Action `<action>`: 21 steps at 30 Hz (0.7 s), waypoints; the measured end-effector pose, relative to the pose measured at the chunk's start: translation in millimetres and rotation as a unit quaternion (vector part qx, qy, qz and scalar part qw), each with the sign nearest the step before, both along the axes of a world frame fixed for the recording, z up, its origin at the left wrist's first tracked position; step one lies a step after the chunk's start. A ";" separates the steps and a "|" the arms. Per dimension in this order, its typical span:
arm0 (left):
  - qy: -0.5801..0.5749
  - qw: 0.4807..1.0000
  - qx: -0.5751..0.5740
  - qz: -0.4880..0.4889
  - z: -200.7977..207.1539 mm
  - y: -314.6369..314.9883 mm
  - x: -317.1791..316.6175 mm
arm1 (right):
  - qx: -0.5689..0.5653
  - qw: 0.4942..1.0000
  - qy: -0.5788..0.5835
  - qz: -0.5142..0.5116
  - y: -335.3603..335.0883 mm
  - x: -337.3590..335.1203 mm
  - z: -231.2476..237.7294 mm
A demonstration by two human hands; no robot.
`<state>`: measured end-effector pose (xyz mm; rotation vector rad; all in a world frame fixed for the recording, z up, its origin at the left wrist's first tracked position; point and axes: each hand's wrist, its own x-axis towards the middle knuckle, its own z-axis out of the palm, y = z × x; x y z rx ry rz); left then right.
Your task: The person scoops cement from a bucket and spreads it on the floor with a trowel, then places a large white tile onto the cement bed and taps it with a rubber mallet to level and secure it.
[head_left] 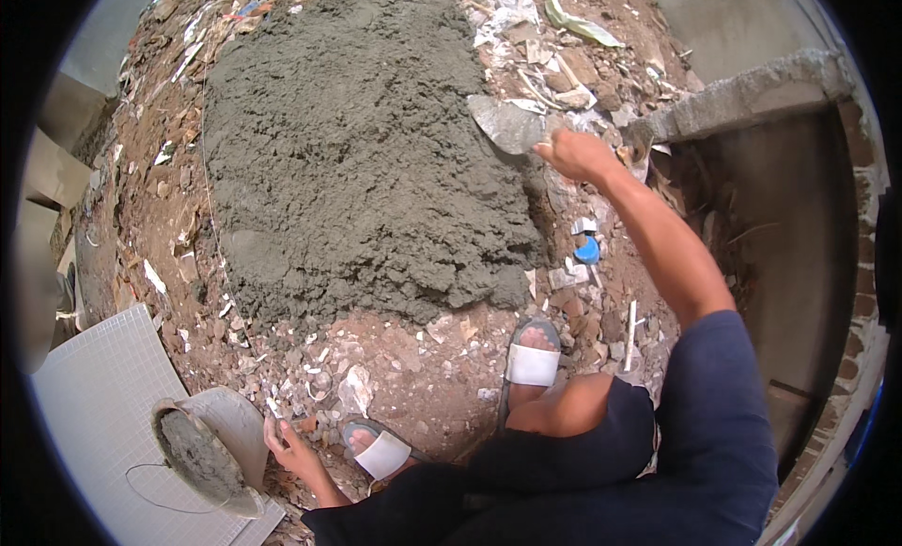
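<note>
A wide slab of wet grey mortar (366, 161) lies spread over the rubble ground in front of me. My right hand (575, 155) is closed round the handle of a trowel (507, 123), whose flat blade rests at the mortar's right edge. Most of the handle is hidden by the fingers. Low on the left, my left hand (299, 460) hangs with its fingers apart, seemingly holding nothing. Close beside it stands a bucket (246, 426) with grey mortar inside and a thin wire handle at its side.
Under the bucket is a pale gridded panel (99, 377). A taut string (209, 194) runs along the mortar's left side. Broken bricks, plastic scraps and a blue piece (587, 250) litter the ground. At right, a concrete ledge (752, 95) borders a deep pit (789, 255). My sandalled feet (534, 363) stand below the mortar.
</note>
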<state>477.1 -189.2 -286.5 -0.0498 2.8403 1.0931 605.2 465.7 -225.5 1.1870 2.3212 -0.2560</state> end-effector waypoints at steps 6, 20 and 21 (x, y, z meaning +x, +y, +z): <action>-0.009 0.999 -0.033 -0.026 -17.5 5.3 3.9 | -0.057 0.978 0.092 0.181 -101.2 15.3 29.3; -0.010 0.998 -0.060 0.021 -21.5 14.9 18.1 | 0.044 0.993 0.108 0.026 37.7 -70.6 -29.4; -0.025 0.999 -0.032 0.017 -22.2 14.7 19.7 | 0.032 0.994 0.099 0.013 37.8 -68.0 -32.9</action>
